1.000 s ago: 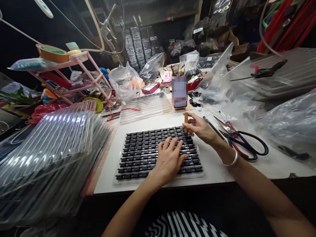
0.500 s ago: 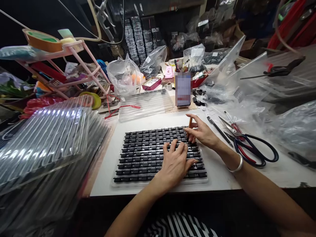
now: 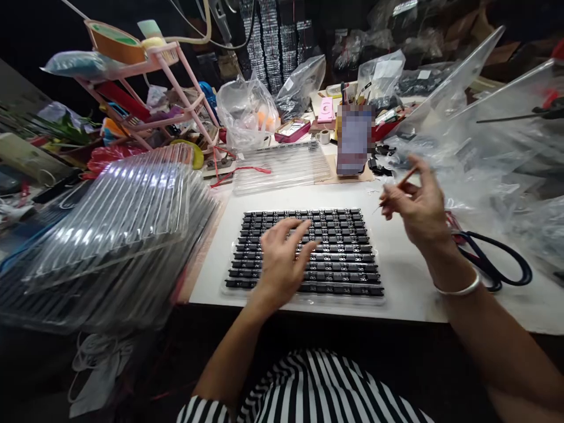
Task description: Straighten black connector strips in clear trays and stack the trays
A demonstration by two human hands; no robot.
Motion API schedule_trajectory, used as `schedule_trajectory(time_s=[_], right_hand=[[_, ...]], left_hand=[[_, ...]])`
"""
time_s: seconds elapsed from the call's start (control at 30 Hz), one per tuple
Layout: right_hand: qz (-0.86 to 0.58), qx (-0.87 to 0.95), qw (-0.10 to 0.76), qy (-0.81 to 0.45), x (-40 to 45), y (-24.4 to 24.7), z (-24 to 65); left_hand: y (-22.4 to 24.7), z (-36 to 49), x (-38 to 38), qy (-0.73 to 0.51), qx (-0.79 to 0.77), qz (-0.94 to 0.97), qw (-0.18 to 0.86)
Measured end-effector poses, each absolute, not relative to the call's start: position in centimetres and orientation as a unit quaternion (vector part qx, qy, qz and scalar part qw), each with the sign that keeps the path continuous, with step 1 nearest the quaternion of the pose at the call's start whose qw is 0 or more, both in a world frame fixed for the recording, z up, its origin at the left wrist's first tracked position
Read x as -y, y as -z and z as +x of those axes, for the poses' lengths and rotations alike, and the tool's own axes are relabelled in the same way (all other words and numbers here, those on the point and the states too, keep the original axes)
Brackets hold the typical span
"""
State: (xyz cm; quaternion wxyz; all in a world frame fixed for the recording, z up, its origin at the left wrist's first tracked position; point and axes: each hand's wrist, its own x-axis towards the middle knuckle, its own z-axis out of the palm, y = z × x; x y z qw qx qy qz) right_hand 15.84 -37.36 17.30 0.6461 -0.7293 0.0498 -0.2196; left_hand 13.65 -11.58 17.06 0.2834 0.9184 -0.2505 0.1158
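Note:
Rows of small black parts with pin-like metal marks fill a clear plastic tray [image 3: 308, 297] on the white work surface. My left hand [image 3: 282, 261] is over the left middle of the tray, its fingers apart and nothing held; whether it touches the parts I cannot tell. My right hand [image 3: 418, 211] is raised beyond the tray's right side, slightly blurred. Its fingers close round a thin orange-brown stick [image 3: 406, 178] with a fine tip pointing down to the left. Dark-handled scissors [image 3: 506, 252] lie behind my right wrist, partly hidden by it.
Stacked clear plastic trays [image 3: 118, 217] rise at the left, below a pink rack [image 3: 185, 76] bearing tape. Another clear tray [image 3: 277, 176] lies behind the filled one, beside an upright phone [image 3: 353, 141]. Clear plastic bags [image 3: 484, 182] crowd the right.
My right hand has lifted off the tray's back right corner and moved right with the stick. My left hand has shifted left across the rows. The view has tilted down.

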Motion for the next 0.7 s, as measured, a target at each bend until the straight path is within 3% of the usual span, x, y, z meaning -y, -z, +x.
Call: schedule_trajectory(time_s=[0.13, 0.27, 0.4, 0.7], right_hand=[[-0.74, -0.059, 0.602, 0.295, 37.5, -19.4, 12.8], [-0.776, -0.037, 0.588, 0.225, 36.1, -19.7, 10.9], [-0.786, 0.009, 0.602, 0.142, 33.4, -19.8, 13.0], [-0.8, 0.046, 0.595, 0.061, 30.3, -16.6, 20.4]], left_hand=[[-16.4, 12.9, 4.1, -0.122, 0.202, 0.931, 0.279], [-15.2, 13.0, 0.0, -0.106, 0.177, 0.935, 0.287], [-15.7, 14.3, 2.9, -0.124, 0.223, 0.923, 0.289], [-14.9, 16.6, 12.7, -0.04, 0.355, 0.924, 0.138]])
